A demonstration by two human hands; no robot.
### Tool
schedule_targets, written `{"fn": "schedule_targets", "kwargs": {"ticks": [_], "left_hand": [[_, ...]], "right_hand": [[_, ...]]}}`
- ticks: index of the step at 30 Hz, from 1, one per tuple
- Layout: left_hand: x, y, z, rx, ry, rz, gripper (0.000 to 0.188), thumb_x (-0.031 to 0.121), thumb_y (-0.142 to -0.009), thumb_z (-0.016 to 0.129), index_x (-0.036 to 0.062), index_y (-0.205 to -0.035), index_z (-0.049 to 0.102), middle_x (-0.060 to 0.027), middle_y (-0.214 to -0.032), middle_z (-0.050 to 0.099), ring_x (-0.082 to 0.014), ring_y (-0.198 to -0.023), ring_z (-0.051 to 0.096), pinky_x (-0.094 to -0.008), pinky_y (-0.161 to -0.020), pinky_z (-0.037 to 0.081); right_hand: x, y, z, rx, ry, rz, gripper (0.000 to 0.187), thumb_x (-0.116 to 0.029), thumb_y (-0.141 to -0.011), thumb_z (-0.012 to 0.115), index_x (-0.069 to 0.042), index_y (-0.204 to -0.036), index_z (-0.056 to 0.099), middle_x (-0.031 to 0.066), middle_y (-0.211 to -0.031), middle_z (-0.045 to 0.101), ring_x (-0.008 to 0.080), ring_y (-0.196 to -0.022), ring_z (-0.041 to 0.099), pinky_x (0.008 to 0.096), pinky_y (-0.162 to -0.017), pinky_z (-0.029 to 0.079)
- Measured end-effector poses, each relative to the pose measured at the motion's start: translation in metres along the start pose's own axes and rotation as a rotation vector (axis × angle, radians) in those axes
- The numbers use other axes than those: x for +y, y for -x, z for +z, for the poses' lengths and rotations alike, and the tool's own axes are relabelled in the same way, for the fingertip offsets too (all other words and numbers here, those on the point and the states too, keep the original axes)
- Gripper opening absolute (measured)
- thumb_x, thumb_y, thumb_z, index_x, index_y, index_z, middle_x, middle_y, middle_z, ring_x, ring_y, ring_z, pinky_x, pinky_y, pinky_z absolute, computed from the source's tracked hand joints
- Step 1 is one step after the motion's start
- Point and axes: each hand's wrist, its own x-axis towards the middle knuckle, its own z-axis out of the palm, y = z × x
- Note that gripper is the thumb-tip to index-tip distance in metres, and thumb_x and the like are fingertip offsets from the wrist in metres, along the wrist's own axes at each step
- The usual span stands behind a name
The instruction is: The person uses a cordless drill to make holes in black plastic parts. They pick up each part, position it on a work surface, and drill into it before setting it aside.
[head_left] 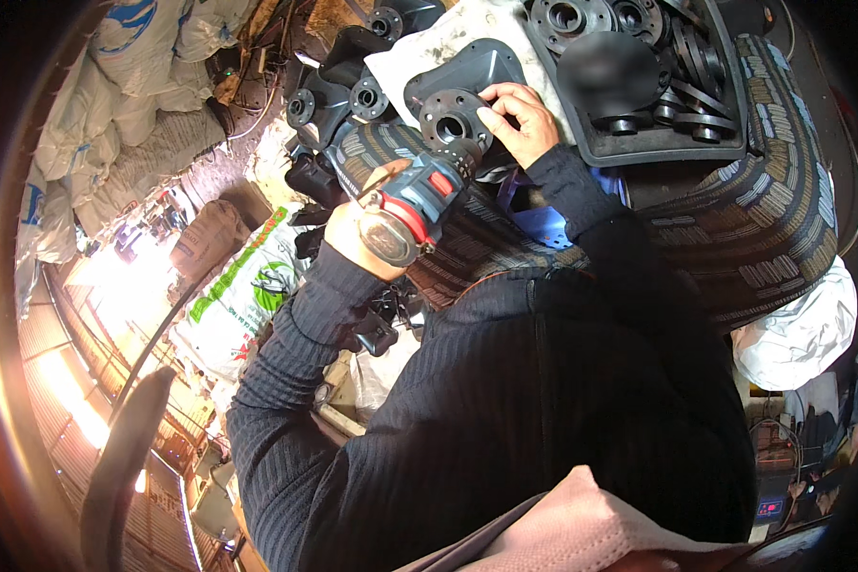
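My left hand (349, 240) is wrapped round a blue cordless drill (423, 202) with a red ring, seen from its rear end. The drill's dark chuck points up at a black round flange (455, 120), which has a central hole and small holes round its rim. Pinching the flange's right edge, my right hand (526, 126) has its thumb on the top face and its fingers curled. The flange lies against a black moulded part (472, 69) with a wide flat rim, on a white cloth (494, 19). Whether the drill's tip touches the flange is hidden.
A black tray (672, 153) heaped with flanges stands at the upper right on a patterned cushioned seat (734, 229). More black flanged parts (370, 97) lie to the left. White sacks (124, 86) pile up at the far left; a white bag (799, 329) sits at the right.
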Motion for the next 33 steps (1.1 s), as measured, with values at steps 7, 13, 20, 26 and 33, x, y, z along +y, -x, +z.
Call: {"fn": "schedule_targets", "kwargs": {"ticks": [7,13,20,26,33], "left_hand": [[0.017,-0.002,0.003,-0.043,-1.238,0.369,0.039,0.029,-0.073,0.063,0.0076,-0.106,0.058,-0.0098,-0.100,0.063,-0.0250,-0.094,0.060,-0.0341,-0.080,0.048],[0.006,0.029,0.015,0.222,-0.756,0.362,0.046,0.032,-0.074,0.069,0.0085,-0.111,0.056,-0.0105,-0.110,0.059,-0.0233,-0.103,0.055,-0.0324,-0.094,0.040],[-0.023,0.033,-0.019,0.376,-0.288,0.096,0.048,0.022,-0.070,0.075,0.0052,-0.111,0.056,-0.0094,-0.107,0.061,-0.0199,-0.102,0.057,-0.0311,-0.090,0.043],[-0.033,0.020,-0.023,0.336,-0.265,0.219,0.053,0.024,-0.069,0.075,0.0056,-0.114,0.054,-0.0094,-0.111,0.059,-0.0205,-0.107,0.054,-0.0307,-0.094,0.040],[-0.040,0.001,-0.036,0.268,-0.369,0.332,0.057,0.031,-0.074,0.069,0.0086,-0.122,0.048,-0.0090,-0.122,0.052,-0.0224,-0.118,0.045,-0.0323,-0.102,0.032]], "right_hand": [[0.001,-0.001,0.003,0.022,0.047,-0.066,0.021,-0.021,-0.078,0.064,-0.004,-0.069,0.055,0.0059,-0.095,0.062,0.0231,-0.095,0.054,0.0333,-0.085,0.040],[0.014,-0.008,0.002,-0.013,-0.065,-0.071,0.020,-0.018,-0.077,0.067,-0.004,-0.067,0.057,0.0069,-0.095,0.062,0.0192,-0.089,0.057,0.0307,-0.079,0.044],[0.011,-0.008,-0.002,-0.019,-0.127,0.042,0.021,-0.022,-0.076,0.069,-0.004,-0.069,0.060,0.0045,-0.098,0.063,0.0132,-0.081,0.058,0.0260,-0.072,0.046],[0.010,-0.007,-0.003,-0.018,-0.095,0.049,0.019,-0.020,-0.075,0.070,-0.005,-0.069,0.060,0.0044,-0.099,0.063,0.0133,-0.084,0.058,0.0262,-0.075,0.045],[0.012,-0.007,-0.003,-0.022,-0.085,0.032,0.018,-0.020,-0.075,0.070,-0.005,-0.069,0.060,0.0040,-0.100,0.062,0.0123,-0.083,0.058,0.0258,-0.074,0.045]]}}
